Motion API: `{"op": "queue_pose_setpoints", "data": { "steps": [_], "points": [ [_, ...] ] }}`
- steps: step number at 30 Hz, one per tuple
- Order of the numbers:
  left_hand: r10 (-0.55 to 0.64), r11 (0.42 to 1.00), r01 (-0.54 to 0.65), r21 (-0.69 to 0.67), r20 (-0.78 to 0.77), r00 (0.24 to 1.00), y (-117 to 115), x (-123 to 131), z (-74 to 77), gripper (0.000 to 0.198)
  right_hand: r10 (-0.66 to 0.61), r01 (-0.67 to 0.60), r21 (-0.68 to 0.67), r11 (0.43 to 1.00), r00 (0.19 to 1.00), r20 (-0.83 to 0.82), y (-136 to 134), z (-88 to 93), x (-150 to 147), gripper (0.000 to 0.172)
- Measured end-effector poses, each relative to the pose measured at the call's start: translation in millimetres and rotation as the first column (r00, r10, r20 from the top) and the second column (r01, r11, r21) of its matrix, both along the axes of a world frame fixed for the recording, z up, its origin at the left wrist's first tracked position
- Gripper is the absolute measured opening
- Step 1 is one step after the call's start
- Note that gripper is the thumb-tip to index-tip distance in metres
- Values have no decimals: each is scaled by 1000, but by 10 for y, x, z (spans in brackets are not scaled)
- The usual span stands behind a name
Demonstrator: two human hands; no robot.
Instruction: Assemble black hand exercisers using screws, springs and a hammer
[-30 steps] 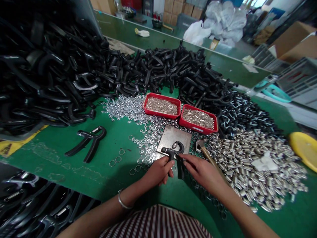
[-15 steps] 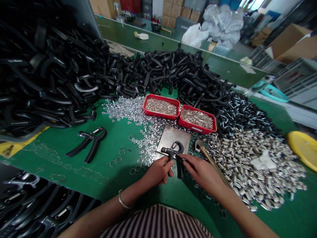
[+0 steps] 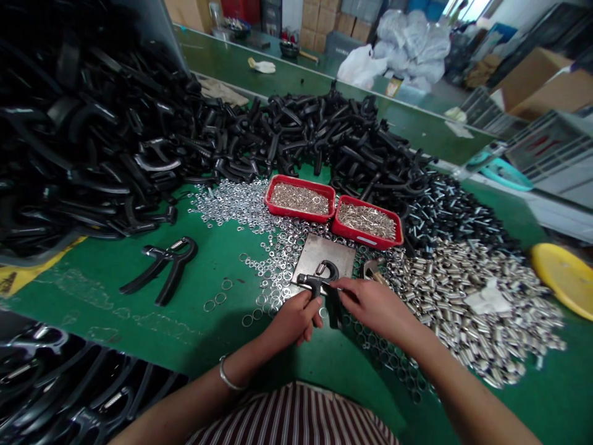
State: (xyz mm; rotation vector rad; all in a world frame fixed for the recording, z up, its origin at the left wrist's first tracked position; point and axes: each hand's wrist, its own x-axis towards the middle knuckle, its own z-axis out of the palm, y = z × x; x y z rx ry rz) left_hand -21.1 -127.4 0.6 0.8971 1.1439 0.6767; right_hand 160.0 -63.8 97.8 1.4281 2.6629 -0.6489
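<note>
Your left hand [image 3: 294, 317] is closed around one handle of the black hand grip [image 3: 314, 280], whose spring end sits over the metal plate [image 3: 319, 250]. Your right hand [image 3: 374, 307] is half curled, fingertips at the grip's right side; I cannot tell whether they pinch anything. A hammer [image 3: 372, 269] lies right of the plate, two red trays [image 3: 299, 214] beyond it.

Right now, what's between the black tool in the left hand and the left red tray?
Head view: beyond the black tool comes the far part of the metal plate, then small metal rings before the left red tray.
</note>
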Motion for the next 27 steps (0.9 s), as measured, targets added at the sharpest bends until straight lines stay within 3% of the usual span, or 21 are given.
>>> {"op": "queue_pose_setpoints", "data": {
  "steps": [10,13,16,19,22,24,27],
  "points": [
    [79,996,-76,-44,81,994,22,-19,-25,34,81,-109,107,988,969,235,12,115,-356,30],
    [92,995,-87,-45,116,989,29,-34,-48,36,41,-51,73,996,992,123,13,-43,-411,31],
    [83,996,-81,-22,91,992,22,-39,-26,35,-87,84,-31,996,987,-135,-52,-264,-428,35],
    [89,996,-89,-8,14,996,4,-20,35,32,-219,195,-104,975,912,-348,-201,-367,-393,35],
    [93,996,-93,4,-18,995,-7,12,89,30,-328,293,-148,944,808,-489,-359,-346,-269,33],
    [79,997,-79,2,-23,997,-10,26,109,30,-455,394,-233,889,707,-542,-426,-328,-140,33],
    [37,999,-38,-19,-43,998,-17,14,128,30,-659,488,-452,747,455,-599,-470,-336,64,42]
  ]
}}
